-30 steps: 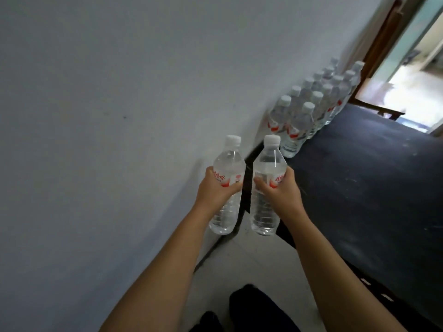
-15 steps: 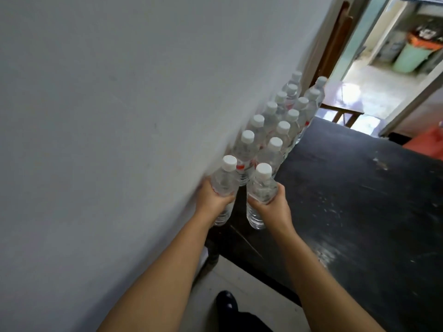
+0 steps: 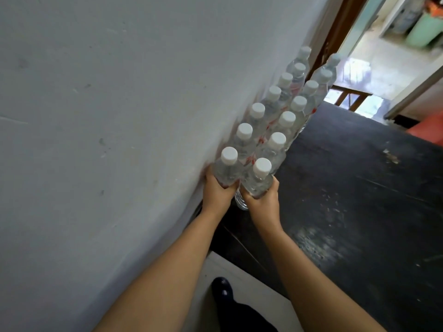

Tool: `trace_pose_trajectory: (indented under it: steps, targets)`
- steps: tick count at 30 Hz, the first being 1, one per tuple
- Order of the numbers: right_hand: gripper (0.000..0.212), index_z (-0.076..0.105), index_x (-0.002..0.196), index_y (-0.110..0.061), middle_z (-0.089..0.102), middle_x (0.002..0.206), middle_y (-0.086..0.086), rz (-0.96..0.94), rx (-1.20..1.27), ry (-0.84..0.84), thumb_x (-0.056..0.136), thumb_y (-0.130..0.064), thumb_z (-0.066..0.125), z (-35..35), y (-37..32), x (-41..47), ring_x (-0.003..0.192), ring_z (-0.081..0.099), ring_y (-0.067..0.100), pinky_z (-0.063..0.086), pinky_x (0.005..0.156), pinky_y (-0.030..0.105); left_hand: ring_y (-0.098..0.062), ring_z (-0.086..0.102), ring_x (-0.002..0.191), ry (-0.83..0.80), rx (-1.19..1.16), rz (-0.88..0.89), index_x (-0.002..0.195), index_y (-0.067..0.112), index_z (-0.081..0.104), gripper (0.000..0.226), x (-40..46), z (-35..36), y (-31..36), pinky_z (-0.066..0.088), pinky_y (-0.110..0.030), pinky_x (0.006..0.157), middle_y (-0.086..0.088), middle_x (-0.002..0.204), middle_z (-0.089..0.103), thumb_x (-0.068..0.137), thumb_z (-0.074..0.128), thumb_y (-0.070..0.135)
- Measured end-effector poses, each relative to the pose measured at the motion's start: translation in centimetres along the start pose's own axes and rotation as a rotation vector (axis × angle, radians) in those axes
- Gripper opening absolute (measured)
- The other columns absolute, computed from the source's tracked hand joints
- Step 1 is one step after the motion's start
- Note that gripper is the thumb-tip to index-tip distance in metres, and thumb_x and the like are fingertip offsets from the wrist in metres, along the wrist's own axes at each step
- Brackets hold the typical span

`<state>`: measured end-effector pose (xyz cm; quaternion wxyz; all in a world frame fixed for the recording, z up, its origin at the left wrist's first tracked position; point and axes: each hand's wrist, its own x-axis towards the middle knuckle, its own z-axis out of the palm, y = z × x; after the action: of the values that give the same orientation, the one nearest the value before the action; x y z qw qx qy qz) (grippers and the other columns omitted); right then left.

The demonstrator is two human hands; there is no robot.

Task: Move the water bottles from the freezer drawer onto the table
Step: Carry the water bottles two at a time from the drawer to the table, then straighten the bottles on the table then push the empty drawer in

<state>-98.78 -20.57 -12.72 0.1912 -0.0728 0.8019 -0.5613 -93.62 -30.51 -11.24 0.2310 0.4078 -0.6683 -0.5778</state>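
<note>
Grey-white wall (image 3: pixel 107 140) fills the area left of both hands; surface carries small scuffs and marks.

Left hand (image 3: pixel 217 192): fingers curled round the lower body of a clear water bottle with a white cap (image 3: pixel 226 167). This bottle stands upright, against or just beside the wall. Whether its base rests on the surface cannot be told, as the hand covers it.

Right hand (image 3: pixel 262 201): just beside the left hand, grasping a second white-capped water bottle (image 3: pixel 257 179) round its body. The two held bottles are side by side and touching or nearly so.

Beyond both hands: a double row of water bottles (image 3: pixel 282 116), white caps, red on the labels, standing upright on the dark table (image 3: pixel 347 200) along the wall. The two held bottles sit at the near end of this row, one per line.

Right of the right hand: the table top, dark and worn, with pale scratches and a dull sheen.

Below the hands, between the forearms: pale floor (image 3: pixel 251 283) and a dark shoe (image 3: pixel 221 287).

Far beyond, upper right: an open doorway (image 3: pixel 383 56) with a green container (image 3: pixel 424 29) outside.
</note>
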Motion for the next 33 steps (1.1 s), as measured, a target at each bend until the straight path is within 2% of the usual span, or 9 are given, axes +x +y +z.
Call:
trace_pose_trajectory:
  steps: [2, 4, 7, 10, 13, 16, 20, 26, 33]
  targets:
    - [0.076, 0.036, 0.136, -0.023, 0.052, 0.132, 0.003, -0.007, -0.004, -0.015, 0.075, -0.027, 0.080, -0.1, -0.1, -0.1, 0.118, 0.055, 0.016, 0.050, 0.094, 0.034, 0.004, 0.063, 0.096, 0.001, -0.003, -0.027, 0.100, 0.034, 0.054, 0.047, -0.1, 0.0, -0.2, 0.048, -0.010, 0.079, 0.015, 0.102, 0.065, 0.068, 0.084, 0.017]
    - [0.077, 0.037, 0.136, -0.023, 0.051, 0.131, 0.004, -0.010, 0.000, -0.031, 0.073, -0.032, 0.080, -0.1, -0.2, -0.1, 0.118, 0.055, 0.017, 0.051, 0.096, 0.037, -0.013, 0.062, 0.110, -0.013, 0.007, -0.043, 0.119, 0.020, 0.051, 0.065, 0.0, 0.1, -0.7, 0.051, -0.026, 0.093, 0.001, 0.119, 0.063, 0.063, 0.084, 0.030]
    - [0.082, 0.033, 0.141, -0.020, 0.046, 0.134, 0.008, -0.022, -0.018, -0.061, 0.075, -0.027, 0.080, -0.5, -0.5, -0.2, 0.121, 0.051, 0.019, 0.047, 0.094, 0.031, -0.018, 0.058, 0.119, -0.023, 0.057, -0.050, 0.130, 0.015, 0.045, 0.089, 0.1, -0.1, -1.4, 0.048, -0.040, 0.102, -0.005, 0.129, 0.058, 0.053, 0.078, 0.047]
    - [0.085, 0.026, 0.147, -0.019, 0.040, 0.139, 0.009, -0.011, -0.041, -0.094, 0.078, -0.017, 0.077, -1.3, -0.5, -0.6, 0.121, 0.046, 0.018, 0.041, 0.090, 0.023, -0.020, 0.050, 0.127, -0.049, 0.097, -0.061, 0.137, 0.013, 0.038, 0.084, -1.6, -1.4, 0.9, 0.041, -0.032, 0.107, -0.007, 0.139, 0.050, 0.066, 0.081, 0.029]
    - [0.090, 0.021, 0.150, -0.023, 0.033, 0.144, 0.008, -0.004, -0.055, -0.106, 0.079, -0.020, 0.077, -2.0, -0.8, -1.4, 0.130, 0.042, 0.021, 0.040, 0.101, 0.029, -0.020, 0.043, 0.133, -0.062, 0.134, -0.051, 0.142, 0.011, 0.034, 0.077, -2.5, -2.5, 1.4, 0.035, -0.021, 0.103, -0.007, 0.144, 0.045, 0.077, 0.074, 0.008]
    - [0.089, 0.019, 0.151, -0.022, 0.030, 0.147, 0.009, -0.008, -0.070, -0.103, 0.082, -0.021, 0.075, -2.9, -1.7, -2.8, 0.134, 0.038, 0.023, 0.037, 0.105, 0.032, -0.021, 0.044, 0.133, -0.061, 0.153, -0.052, 0.145, 0.015, 0.031, 0.076, -3.7, -3.5, 1.8, 0.038, -0.028, 0.106, -0.006, 0.145, 0.044, 0.080, 0.072, 0.008]
    - [0.074, 0.027, 0.148, -0.019, 0.031, 0.147, 0.011, -0.022, -0.173, -0.120, 0.088, -0.023, 0.068, -4.1, -2.8, -4.9, 0.132, 0.041, 0.024, 0.037, 0.096, 0.026, -0.023, 0.047, 0.128, -0.103, 0.218, -0.082, 0.147, 0.017, 0.026, 0.075, -5.8, -4.8, 2.6, 0.037, -0.023, 0.095, -0.008, 0.142, 0.046, 0.085, 0.069, 0.016]
    - [0.044, 0.051, 0.132, -0.014, 0.055, 0.132, 0.010, -0.096, -0.367, -0.177, 0.090, -0.024, 0.062, -5.3, -3.1, -9.4, 0.119, 0.055, 0.022, 0.040, 0.085, 0.024, -0.025, 0.053, 0.122, -0.183, 0.400, -0.027, 0.139, 0.016, 0.041, 0.060, -10.1, -8.7, 2.6, 0.042, -0.031, 0.097, -0.011, 0.133, 0.055, 0.086, 0.066, 0.026]
    - [0.032, 0.061, 0.123, -0.013, 0.067, 0.114, 0.008, -0.187, -0.598, -0.315, 0.092, -0.017, 0.052, -4.5, -3.6, -15.9, 0.102, 0.062, 0.022, 0.048, 0.084, 0.027, -0.026, 0.055, 0.117, -0.189, 0.541, 0.001, 0.131, 0.012, 0.051, 0.045, -16.0, -14.6, 0.8, 0.043, -0.031, 0.092, -0.012, 0.127, 0.057, 0.088, 0.061, 0.022]
